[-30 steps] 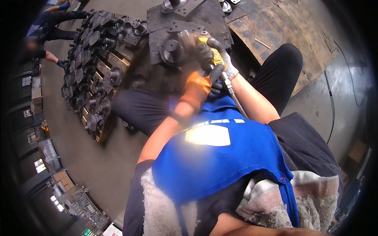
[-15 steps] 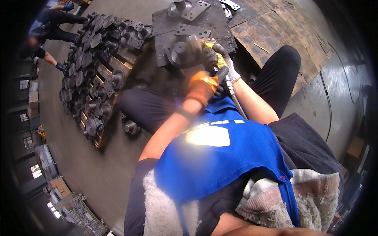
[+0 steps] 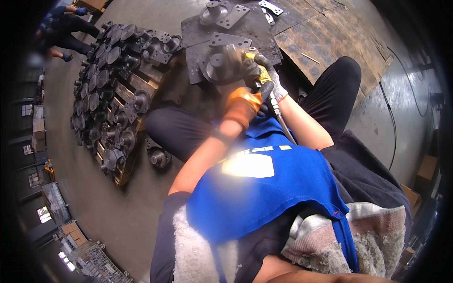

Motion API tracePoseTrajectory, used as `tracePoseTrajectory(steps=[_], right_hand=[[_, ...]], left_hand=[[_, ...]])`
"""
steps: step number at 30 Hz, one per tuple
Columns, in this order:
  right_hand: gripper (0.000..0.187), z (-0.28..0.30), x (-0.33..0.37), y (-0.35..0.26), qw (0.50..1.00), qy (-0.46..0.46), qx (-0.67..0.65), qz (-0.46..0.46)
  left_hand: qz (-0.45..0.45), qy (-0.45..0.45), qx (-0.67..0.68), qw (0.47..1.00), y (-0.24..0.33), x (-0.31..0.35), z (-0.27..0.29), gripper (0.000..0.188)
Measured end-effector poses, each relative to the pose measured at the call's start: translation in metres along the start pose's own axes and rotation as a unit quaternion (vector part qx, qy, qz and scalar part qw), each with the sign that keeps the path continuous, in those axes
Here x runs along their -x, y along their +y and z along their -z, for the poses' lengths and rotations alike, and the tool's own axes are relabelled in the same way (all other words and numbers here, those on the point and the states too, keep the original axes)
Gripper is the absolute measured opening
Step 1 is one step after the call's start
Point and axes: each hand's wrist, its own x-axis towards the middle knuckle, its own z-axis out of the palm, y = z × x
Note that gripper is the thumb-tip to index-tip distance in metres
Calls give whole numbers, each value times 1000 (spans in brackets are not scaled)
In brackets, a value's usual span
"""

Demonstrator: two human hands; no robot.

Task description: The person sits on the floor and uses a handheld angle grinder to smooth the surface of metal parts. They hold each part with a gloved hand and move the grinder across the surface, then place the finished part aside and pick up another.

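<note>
My two gloved hands are wrapped round a yellow air grinder (image 3: 264, 74), its hose running back over my lap. My left hand (image 3: 244, 104), in an orange-backed glove, closes on the rear of the tool. Further forward, my right hand (image 3: 275, 78), in a white glove with dark fingers, grips its other side. The grinder's blurred front end is over a round metal part with a raised hub (image 3: 217, 60), touching or close to it; I cannot tell which. That part lies on a dark worktable (image 3: 192, 53), beside a flat plate with holes (image 3: 231, 40).
Another hubbed part (image 3: 213, 11) and drilled plate (image 3: 233, 18) sit on the table's far side. To the left, a wooden pallet (image 3: 123, 175) carries many metal parts; one part (image 3: 159, 158) lies on the floor. Wooden boards (image 3: 325, 33) are at right. A person (image 3: 71, 30) is far left.
My hands and the grinder keep nearly the same place on the metal part. The view has shifted slightly. At far left, the other person's lower arm has drawn back from the pallet.
</note>
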Motion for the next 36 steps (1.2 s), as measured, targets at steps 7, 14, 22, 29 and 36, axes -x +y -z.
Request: tracePoseTrajectory(steps=[7,14,22,29,36], right_hand=[[35,-10,4,6,1000,9,-3,0],[37,-8,0,1,1000,3,2,7],[33,-16,1,7,996,40,67,47],[33,-6,-3,-4,998,39,26,40],[30,-5,-2,-5,1000,13,4,2]], left_hand=[[-15,-52,29,998,15,6,19,68],[101,-127,105,981,52,15,51,54],[74,-71,78,992,52,13,47,46],[98,-79,106,986,63,14,52,49],[9,-10,-58,998,10,-5,9,48]])
